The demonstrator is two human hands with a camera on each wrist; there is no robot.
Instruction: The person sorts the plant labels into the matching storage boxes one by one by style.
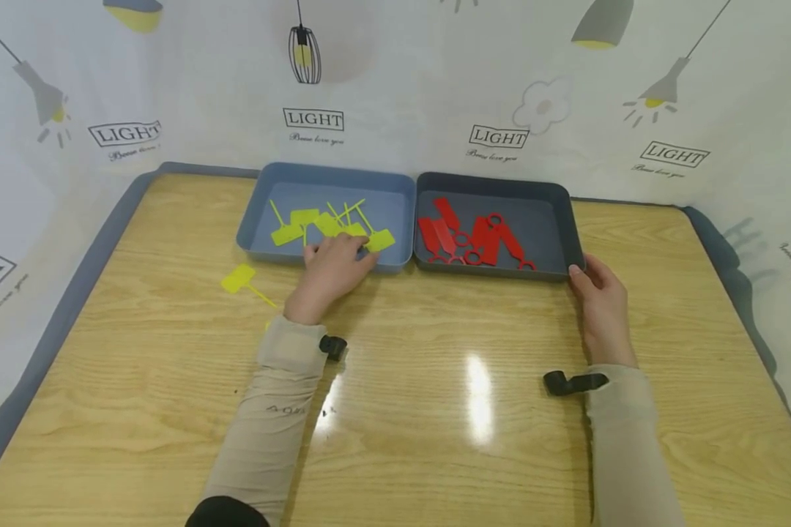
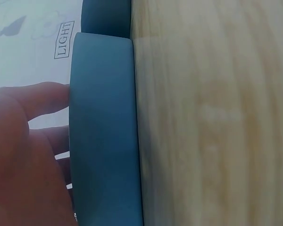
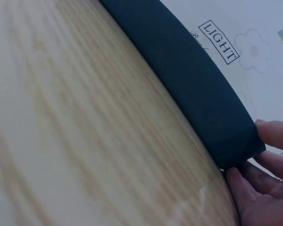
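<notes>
My left hand (image 1: 335, 269) reaches over the front wall of the blue tray (image 1: 250, 227), fingers in among several yellow T-shaped plant labels (image 1: 286, 234). In the left wrist view the thumb is extended near the top edge of the blue tray wall (image 2: 104, 122), which partly hides the other fingers. The right hand (image 1: 603, 304) grips the front right corner of the dark grey tray (image 1: 534, 227), thumb at its rim. The right wrist view shows its fingers around that corner (image 3: 240, 146). Inside the dark tray lie several red tags with ring ends (image 1: 488, 238).
Both trays stand side by side at the back of the wooden table (image 1: 422, 410). One yellow plant label (image 1: 239, 279) lies on the wood left of my left hand, with a bit of yellow beside the sleeve. A printed white cloth (image 1: 402, 88) hangs behind.
</notes>
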